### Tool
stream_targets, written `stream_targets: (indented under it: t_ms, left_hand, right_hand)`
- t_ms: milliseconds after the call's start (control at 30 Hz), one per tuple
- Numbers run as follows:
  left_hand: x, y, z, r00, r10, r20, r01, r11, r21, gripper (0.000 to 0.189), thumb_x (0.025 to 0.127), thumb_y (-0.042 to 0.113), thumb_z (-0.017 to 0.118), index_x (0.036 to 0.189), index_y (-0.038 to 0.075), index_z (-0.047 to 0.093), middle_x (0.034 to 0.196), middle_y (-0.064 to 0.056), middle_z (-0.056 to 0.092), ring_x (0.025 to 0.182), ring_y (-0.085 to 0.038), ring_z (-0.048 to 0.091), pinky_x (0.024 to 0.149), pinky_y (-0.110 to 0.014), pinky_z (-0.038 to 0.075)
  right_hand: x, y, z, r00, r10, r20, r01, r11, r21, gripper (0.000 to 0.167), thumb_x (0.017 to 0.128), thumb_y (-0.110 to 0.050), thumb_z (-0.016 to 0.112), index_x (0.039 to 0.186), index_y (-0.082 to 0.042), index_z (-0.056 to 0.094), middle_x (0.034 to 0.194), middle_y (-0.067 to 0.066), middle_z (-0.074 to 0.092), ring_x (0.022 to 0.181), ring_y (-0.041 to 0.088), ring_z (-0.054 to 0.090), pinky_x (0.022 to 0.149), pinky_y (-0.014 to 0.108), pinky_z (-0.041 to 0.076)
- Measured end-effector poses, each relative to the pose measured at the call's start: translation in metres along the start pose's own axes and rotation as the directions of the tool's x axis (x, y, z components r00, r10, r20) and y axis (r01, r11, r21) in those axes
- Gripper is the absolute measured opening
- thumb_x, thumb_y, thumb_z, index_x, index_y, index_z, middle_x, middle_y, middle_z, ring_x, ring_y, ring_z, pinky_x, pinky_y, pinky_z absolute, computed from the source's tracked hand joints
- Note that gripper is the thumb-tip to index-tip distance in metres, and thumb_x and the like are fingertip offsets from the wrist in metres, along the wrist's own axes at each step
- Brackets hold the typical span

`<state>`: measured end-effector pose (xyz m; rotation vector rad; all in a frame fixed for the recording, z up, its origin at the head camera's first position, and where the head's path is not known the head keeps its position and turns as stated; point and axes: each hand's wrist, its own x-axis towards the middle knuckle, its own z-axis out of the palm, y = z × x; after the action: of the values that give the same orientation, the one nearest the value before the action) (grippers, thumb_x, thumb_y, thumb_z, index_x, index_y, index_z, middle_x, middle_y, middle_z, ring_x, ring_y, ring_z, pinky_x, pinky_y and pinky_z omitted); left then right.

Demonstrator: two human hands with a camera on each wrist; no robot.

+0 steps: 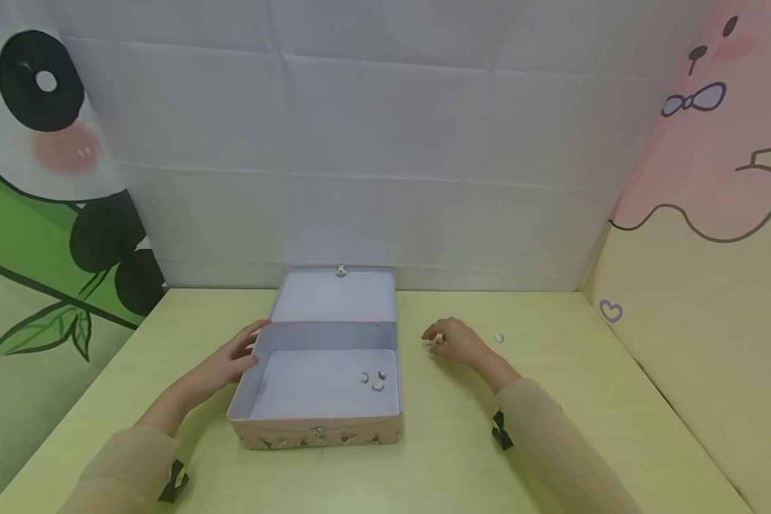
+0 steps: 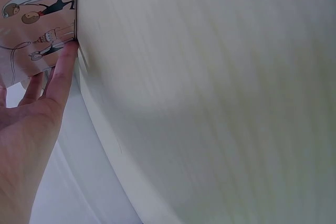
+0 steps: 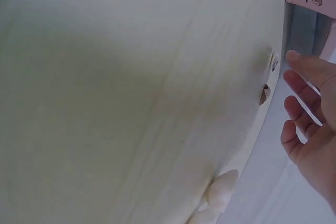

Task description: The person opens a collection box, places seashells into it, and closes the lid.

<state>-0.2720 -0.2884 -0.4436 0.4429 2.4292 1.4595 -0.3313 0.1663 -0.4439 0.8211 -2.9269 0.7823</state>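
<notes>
A tin box [image 1: 321, 432] with a pink patterned outside stands with its lid [image 1: 334, 294] raised behind it. Inside, toward the right, lie several small whitish shells [image 1: 378, 386]. My left hand [image 1: 234, 357] rests on the box's left side; in the left wrist view its extended fingers [image 2: 64, 72] touch the printed wall. To the right of the box, my right hand [image 1: 459, 343] is low over the table, fingers loosely bent. Close below its fingertips is a small shell [image 1: 428, 347]. In the right wrist view, two small shells [image 3: 264, 95] lie near the fingers, and nothing shows in the hand.
Another shell [image 1: 499, 337] lies on the light wooden table [image 1: 462, 457], right of my right hand. Larger pale shells [image 3: 223, 188] show low in the right wrist view. A white cloth wall [image 1: 385, 157] rises behind the table, with printed panels at both sides.
</notes>
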Motion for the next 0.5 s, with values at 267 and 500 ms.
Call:
stream_targets:
  t_ms: [267,500]
  left_hand:
    - [0.001,-0.002,0.0,1.0,-0.003,0.006,0.003,1.0,0.004,0.063,0.1,0.024,0.044,0.151,0.032,0.008,0.154,-0.026,0.007,0.136,-0.053,0.016,0.094,-0.061,0.041]
    - [0.002,-0.003,0.0,1.0,0.0,0.005,0.0,1.0,-0.001,0.064,0.1,0.024,0.044,0.152,0.031,0.008,0.154,-0.026,0.007,0.136,-0.053,0.017,0.094,-0.061,0.042]
  right_hand:
    - [0.005,-0.001,0.005,0.999,0.033,0.013,-0.033,0.999,-0.038,0.021,0.082,-0.004,0.068,0.103,-0.006,0.071,0.1,0.006,0.07,0.097,0.023,0.061,0.087,0.038,0.049]
    - [0.006,0.003,0.011,0.999,0.038,0.026,-0.037,0.998,-0.053,0.019,0.081,-0.003,0.068,0.099,-0.006,0.072,0.098,0.005,0.07,0.096,0.022,0.061,0.089,0.038,0.049]
